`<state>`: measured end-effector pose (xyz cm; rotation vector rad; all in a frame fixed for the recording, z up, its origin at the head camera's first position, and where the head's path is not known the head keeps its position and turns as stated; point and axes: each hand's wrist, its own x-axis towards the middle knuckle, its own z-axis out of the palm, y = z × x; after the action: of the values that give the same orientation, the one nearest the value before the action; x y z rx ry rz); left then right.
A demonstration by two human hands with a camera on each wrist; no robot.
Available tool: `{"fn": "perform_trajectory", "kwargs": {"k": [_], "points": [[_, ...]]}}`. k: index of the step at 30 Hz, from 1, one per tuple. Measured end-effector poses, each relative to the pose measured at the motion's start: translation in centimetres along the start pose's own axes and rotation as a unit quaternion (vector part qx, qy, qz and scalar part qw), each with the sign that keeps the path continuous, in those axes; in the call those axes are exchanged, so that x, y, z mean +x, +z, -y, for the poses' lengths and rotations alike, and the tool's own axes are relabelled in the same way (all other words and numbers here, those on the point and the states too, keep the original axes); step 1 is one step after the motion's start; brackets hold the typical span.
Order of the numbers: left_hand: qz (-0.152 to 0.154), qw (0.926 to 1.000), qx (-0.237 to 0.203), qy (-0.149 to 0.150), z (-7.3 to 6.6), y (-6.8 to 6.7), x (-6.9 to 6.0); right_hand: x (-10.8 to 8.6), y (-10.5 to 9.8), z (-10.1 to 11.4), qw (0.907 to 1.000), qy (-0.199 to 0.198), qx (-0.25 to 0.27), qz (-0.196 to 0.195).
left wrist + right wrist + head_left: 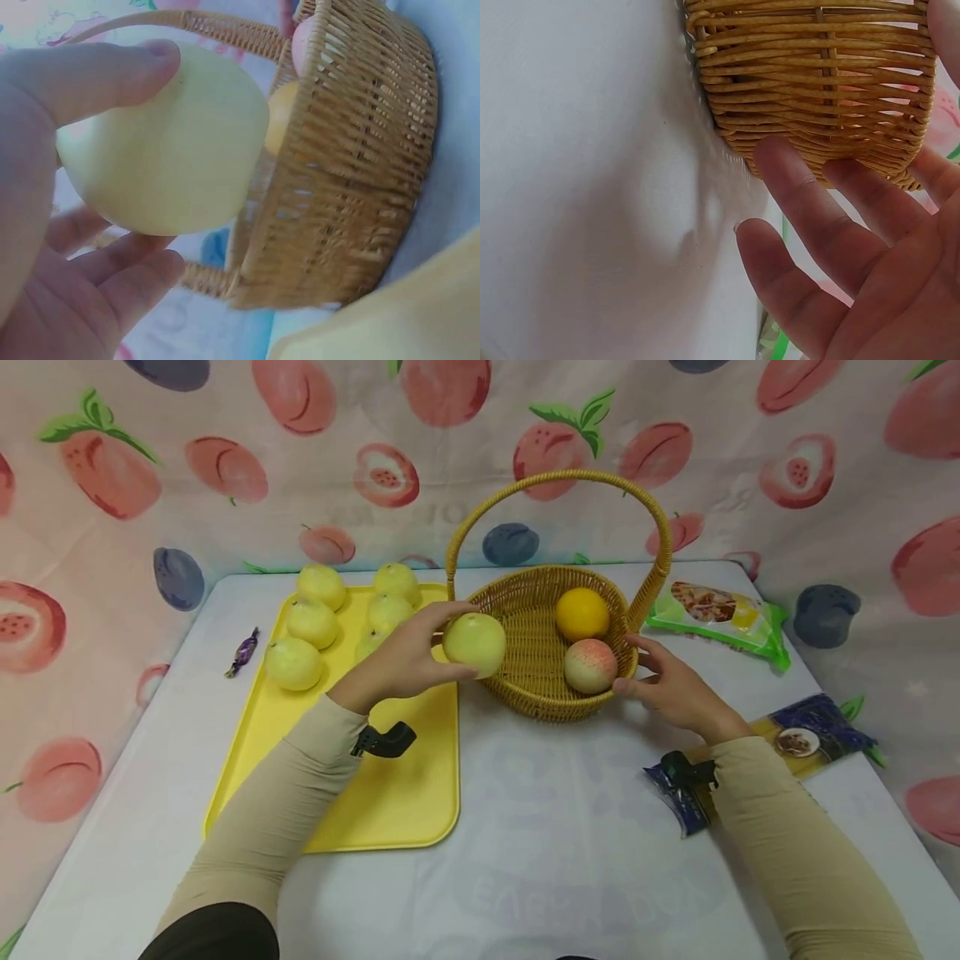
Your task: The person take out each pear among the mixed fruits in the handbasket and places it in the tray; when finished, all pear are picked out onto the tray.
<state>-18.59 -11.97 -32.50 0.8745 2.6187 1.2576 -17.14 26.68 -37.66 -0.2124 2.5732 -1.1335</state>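
My left hand (408, 656) holds a pale yellow-green round fruit (475, 645) at the left rim of a wicker basket (536, 693). In the left wrist view the thumb lies across the fruit (172, 150), with the other fingers beneath it. At the basket's right side, my right hand (675, 687) grips the edge, its thumb by the rim. In the right wrist view several fingers touch or nearly touch the woven outer wall (817, 90). Inside the basket are an orange (582, 614) and a peach (591, 666).
A yellow tray (375, 810) at left bears several more pale fruits (293, 663). A purple wrapped candy (243, 652) lies left of it. At right are a green snack bag (720, 620) and a dark blue and gold packet (813, 735), partly under the right forearm. The basket's tall handle (558, 477) arches up.
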Motion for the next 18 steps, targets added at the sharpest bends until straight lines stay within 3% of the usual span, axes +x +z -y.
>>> {"fn": "perform_trajectory", "kwargs": {"k": [8, 18], "points": [[-0.062, 0.9974, 0.000, -0.036, 1.2, -3.0, -3.0, 0.2, -0.1, -0.1, 0.9999, -0.002, 0.013, 0.005], [-0.096, 0.9860, 0.027, -0.134, 3.7, -6.2, -7.4, 0.4, 0.0, 0.2, 1.0000, 0.006, -0.004, 0.003]]}}
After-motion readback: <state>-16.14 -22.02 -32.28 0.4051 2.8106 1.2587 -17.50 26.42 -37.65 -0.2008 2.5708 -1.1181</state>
